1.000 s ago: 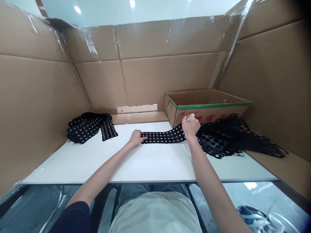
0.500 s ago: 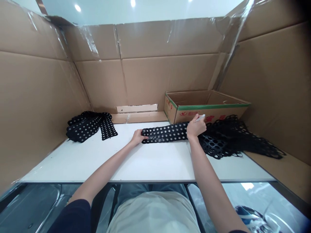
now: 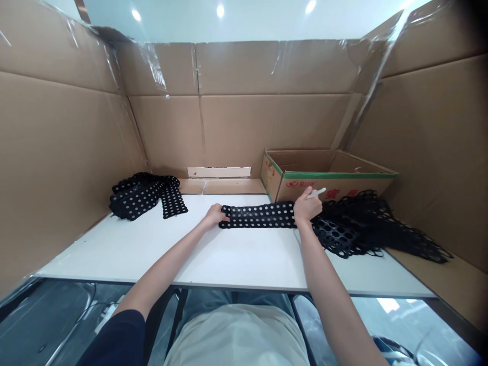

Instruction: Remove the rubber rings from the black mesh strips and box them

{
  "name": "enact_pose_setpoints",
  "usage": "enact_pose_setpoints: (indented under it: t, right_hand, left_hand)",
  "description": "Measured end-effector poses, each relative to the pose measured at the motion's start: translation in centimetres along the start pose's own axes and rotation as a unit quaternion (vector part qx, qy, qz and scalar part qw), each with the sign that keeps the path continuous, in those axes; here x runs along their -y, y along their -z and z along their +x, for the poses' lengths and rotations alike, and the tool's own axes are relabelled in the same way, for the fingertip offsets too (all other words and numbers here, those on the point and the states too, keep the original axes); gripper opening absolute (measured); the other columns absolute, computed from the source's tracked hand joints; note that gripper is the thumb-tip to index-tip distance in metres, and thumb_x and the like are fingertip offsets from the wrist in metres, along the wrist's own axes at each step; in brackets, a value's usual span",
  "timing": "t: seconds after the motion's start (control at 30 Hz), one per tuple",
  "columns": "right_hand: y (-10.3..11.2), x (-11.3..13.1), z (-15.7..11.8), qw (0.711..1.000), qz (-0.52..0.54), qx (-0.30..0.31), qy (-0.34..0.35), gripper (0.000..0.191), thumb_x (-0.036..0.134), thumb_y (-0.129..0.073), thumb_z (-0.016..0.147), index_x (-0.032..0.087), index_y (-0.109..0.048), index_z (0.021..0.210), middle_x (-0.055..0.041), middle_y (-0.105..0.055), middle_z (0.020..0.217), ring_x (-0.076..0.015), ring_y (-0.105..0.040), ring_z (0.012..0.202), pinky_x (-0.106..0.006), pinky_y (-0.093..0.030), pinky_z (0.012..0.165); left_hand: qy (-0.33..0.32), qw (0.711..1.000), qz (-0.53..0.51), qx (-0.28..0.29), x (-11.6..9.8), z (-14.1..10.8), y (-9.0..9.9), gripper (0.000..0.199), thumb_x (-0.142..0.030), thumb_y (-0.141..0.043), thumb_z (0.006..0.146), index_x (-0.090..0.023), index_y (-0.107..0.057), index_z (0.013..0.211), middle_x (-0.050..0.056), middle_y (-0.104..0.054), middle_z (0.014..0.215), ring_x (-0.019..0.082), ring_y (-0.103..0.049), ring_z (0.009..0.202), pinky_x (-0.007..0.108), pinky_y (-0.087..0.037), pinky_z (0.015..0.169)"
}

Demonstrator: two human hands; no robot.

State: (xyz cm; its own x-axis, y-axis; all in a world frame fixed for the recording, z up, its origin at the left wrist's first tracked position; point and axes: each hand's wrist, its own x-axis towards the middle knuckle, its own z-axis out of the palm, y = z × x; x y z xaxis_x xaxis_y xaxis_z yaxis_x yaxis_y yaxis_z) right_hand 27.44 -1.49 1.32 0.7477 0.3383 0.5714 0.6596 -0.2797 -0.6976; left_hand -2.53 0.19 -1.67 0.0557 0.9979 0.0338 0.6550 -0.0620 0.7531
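The black perforated rubber strip (image 3: 259,216) has straightened along the desk (image 3: 152,264), near its far edge. The left hand (image 3: 214,216) grips one end; the right hand (image 3: 307,205), on the other, holds a white marker (image 3: 317,192). Stacked matting (image 3: 141,199) sits toward the far-left corner; a tangled heap (image 3: 353,229) lies right, before a cardboard box (image 3: 335,175).

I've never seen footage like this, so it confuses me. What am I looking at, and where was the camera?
There is no machine here: these are a person's own bare hands, seen from a camera worn on their head, looking forward and down. The left hand rests on one end of a black perforated strip lying on a white table. The right hand sits at the other end and holds a white pen. A folded black stack lies to the left, and a looser black heap lies to the right, in front of an open cardboard box. Cardboard walls surround the table.
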Motion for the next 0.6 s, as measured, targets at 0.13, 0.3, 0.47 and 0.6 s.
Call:
enact_pose_setpoints:
  t: [0.13,0.3,0.47,0.6]
  right_hand:
    - [0.5,-0.2,0.4,1.000,0.021,0.003,0.015,0.047,0.039,-0.019,0.090,0.014,-0.058,0.081,-0.0139,-0.059,0.066,-0.0236,-0.056,0.062,-0.029,-0.031,0.054]
    - [0.1,1.6,-1.6,0.975,0.087,0.140,0.152,0.037,0.041,-0.034,0.085,0.016,-0.054,0.066,-0.0040,-0.051,0.054,-0.0158,-0.048,0.054,-0.025,-0.028,0.053]
    - [-1.0,4.3,-5.8,0.855,0.337,0.355,0.171,0.041,0.048,-0.046,0.076,0.019,-0.035,0.049,0.0035,-0.037,0.045,-0.0100,-0.036,0.047,-0.023,-0.029,0.050]
    - [-1.5,5.3,-9.0,0.759,0.444,0.469,0.080,0.041,0.049,-0.058,0.067,0.020,-0.034,0.051,0.0061,-0.037,0.041,-0.0082,-0.034,0.041,-0.023,-0.032,0.046]
  left_hand:
    - [-0.006,1.000,0.017,0.007,-0.2,-0.1,0.2,0.021,-0.018,-0.070,0.048,-0.014,-0.053,0.059,0.002,-0.058,0.065,0.014,-0.052,0.060,0.023,-0.035,0.051]
    - [-0.054,0.983,-0.075,0.156,0.2,0.1,2.3,0.025,-0.032,-0.071,0.053,-0.012,-0.057,0.058,0.001,-0.057,0.058,0.012,-0.050,0.055,0.023,-0.037,0.054]
    - [-0.072,0.975,-0.055,0.205,0.6,0.3,3.5,0.043,-0.050,-0.062,0.061,-0.014,-0.046,0.046,-0.002,-0.046,0.044,0.007,-0.038,0.044,0.023,-0.029,0.049]
    - [-0.076,0.976,-0.080,0.188,0.8,0.2,2.7,0.044,-0.052,-0.056,0.066,-0.015,-0.044,0.048,-0.003,-0.043,0.043,0.007,-0.033,0.042,0.023,-0.025,0.047]
